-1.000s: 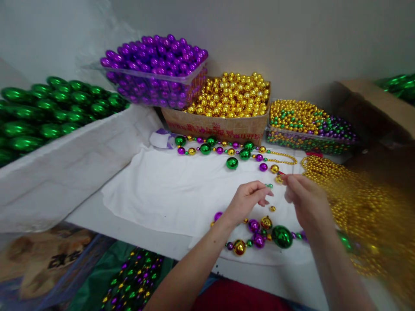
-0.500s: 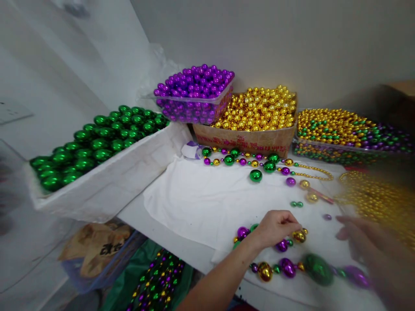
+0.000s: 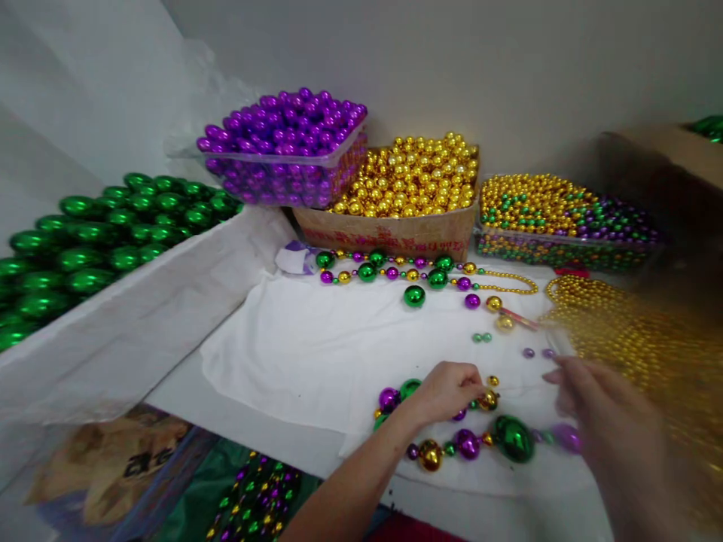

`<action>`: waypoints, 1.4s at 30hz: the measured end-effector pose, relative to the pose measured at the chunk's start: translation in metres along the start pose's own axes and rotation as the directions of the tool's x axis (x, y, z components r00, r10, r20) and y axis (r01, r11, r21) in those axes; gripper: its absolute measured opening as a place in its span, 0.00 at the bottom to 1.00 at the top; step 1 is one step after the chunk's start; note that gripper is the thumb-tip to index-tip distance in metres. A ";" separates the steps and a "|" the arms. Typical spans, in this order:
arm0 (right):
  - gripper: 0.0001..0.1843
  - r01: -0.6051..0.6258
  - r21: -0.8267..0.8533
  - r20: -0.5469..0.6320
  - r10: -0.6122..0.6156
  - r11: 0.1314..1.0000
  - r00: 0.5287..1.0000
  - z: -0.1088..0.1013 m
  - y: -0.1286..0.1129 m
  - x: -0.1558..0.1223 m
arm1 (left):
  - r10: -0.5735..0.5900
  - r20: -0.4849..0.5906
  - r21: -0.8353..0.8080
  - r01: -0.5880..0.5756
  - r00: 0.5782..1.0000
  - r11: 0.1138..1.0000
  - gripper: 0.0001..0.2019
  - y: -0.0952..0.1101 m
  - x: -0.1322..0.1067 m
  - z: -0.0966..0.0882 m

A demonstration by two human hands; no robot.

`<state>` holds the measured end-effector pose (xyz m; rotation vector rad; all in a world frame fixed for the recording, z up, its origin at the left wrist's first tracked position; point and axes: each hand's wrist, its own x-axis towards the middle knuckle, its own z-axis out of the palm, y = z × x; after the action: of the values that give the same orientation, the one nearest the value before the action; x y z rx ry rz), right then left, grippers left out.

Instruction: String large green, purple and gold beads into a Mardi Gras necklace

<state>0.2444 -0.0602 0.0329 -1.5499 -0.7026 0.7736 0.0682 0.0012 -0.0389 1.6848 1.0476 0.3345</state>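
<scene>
Dim light glints off purple beads [image 3: 288, 120]; the right hand [image 3: 602, 399] is blurred.

My one view looks forward and down from a head-worn camera. I see the surface [image 3: 192, 395] from close above, a wall [image 3: 536, 75] beyond.

The left hand [image 3: 450, 393] and right hand [image 3: 610, 410] are bare, as are the forearms [image 3: 355, 474], the right side blurred. A patch of dark red clothing [image 3: 415, 530] shows at the bottom edge.
</scene>
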 end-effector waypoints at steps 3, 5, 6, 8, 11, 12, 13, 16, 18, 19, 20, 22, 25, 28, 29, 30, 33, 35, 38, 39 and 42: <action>0.14 -0.041 0.117 0.006 0.041 0.992 0.999 -0.001 0.009 0.006 | -0.002 -0.014 0.063 0.003 1.000 0.998 0.09 -0.003 0.000 -0.007; 0.14 -0.019 0.238 0.039 0.010 0.971 0.999 -0.001 0.012 0.011 | -0.003 -0.038 0.099 0.007 0.999 0.995 0.10 -0.004 0.002 -0.009; 0.14 -0.011 0.273 0.067 -0.008 0.962 0.998 -0.001 0.014 0.013 | -0.001 -0.053 0.113 0.007 0.999 0.994 0.10 -0.004 0.003 -0.010; 0.14 0.006 0.234 0.124 -0.036 0.972 0.992 -0.001 0.017 0.018 | 0.000 -0.080 0.129 0.010 0.997 0.992 0.10 -0.004 0.005 -0.010; 0.17 0.076 -0.009 0.175 -0.073 0.997 0.982 -0.003 0.021 0.021 | -0.009 -0.114 0.144 0.026 0.993 0.989 0.10 -0.002 0.004 -0.012; 0.19 0.103 -0.106 0.189 -0.082 0.989 0.979 -0.004 0.022 0.021 | -0.016 -0.121 0.152 0.035 0.993 0.988 0.10 -0.001 0.002 -0.012; 0.20 0.127 -0.205 0.207 -0.084 0.971 0.975 -0.006 0.023 0.020 | -0.022 -0.131 0.160 0.043 0.991 0.986 0.10 0.001 0.000 -0.013; 0.21 0.210 -0.504 0.263 -0.083 0.838 0.961 -0.009 0.028 0.014 | 0.026 -0.233 0.137 0.007 0.972 0.991 0.08 0.011 -0.009 -0.009; 0.20 0.290 -0.631 0.292 -0.126 0.720 0.948 -0.007 0.034 0.009 | 0.086 -0.363 0.023 -0.083 0.928 0.996 0.10 0.020 -0.011 -0.003; 0.19 0.336 -0.653 0.325 -0.149 0.679 0.934 -0.005 0.037 0.006 | 0.060 -0.399 -0.103 -0.109 0.915 0.989 0.13 0.024 -0.011 0.000; 0.18 0.378 -0.661 0.359 -0.169 0.648 0.918 -0.002 0.039 0.003 | 0.001 -0.406 -0.270 -0.121 0.914 0.955 0.14 0.028 -0.009 0.004; 0.17 0.439 -0.633 0.423 -0.190 0.637 0.886 0.005 0.041 -0.004 | -0.120 -0.378 -0.571 -0.129 0.918 0.811 0.14 0.034 -0.005 0.009; 0.15 0.405 -0.524 0.404 -0.200 0.749 0.893 0.013 0.038 -0.012 | -0.195 -0.318 -0.787 -0.144 0.928 0.600 0.11 0.036 0.000 0.012; 0.14 0.210 -0.338 0.231 -0.135 0.917 0.963 0.018 0.035 -0.017 | -0.177 -0.225 -0.880 -0.122 0.958 0.459 0.11 0.034 0.002 0.014; 0.14 0.138 -0.251 0.162 -0.099 0.958 0.982 0.019 0.036 -0.019 | -0.169 -0.191 -0.905 -0.107 0.967 0.413 0.11 0.033 0.002 0.016; 0.14 0.080 -0.150 0.103 -0.064 0.985 0.993 0.021 0.037 -0.020 | -0.163 -0.162 -0.925 -0.092 0.973 0.369 0.11 0.033 0.003 0.017; 0.13 -0.018 0.102 0.016 0.016 0.995 1.000 0.025 0.045 -0.024 | -0.176 -0.089 -0.972 -0.047 0.980 0.230 0.11 0.030 0.006 0.021; 0.12 -0.017 0.138 0.036 0.012 0.990 0.999 0.025 0.049 -0.026 | -0.190 -0.070 -0.985 -0.037 0.979 0.170 0.10 0.030 0.011 0.021; 0.11 0.053 0.082 0.062 -0.059 0.995 0.996 0.025 0.047 -0.026 | -0.153 -0.060 -0.983 -0.031 0.986 0.182 0.09 0.031 0.019 0.016; 0.10 0.076 0.069 0.051 -0.079 0.995 0.996 0.025 0.045 -0.025 | -0.136 -0.056 -0.978 -0.027 0.989 0.205 0.09 0.032 0.021 0.013; 0.08 0.127 0.069 -0.021 -0.126 0.989 0.992 0.028 0.039 -0.020 | -0.115 -0.033 -0.958 0.001 0.993 0.287 0.09 0.038 0.024 0.003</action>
<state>0.2100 -0.0643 -0.0063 -1.4320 -0.7462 0.6834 0.1021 0.0167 -0.0131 0.4763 0.6773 0.8239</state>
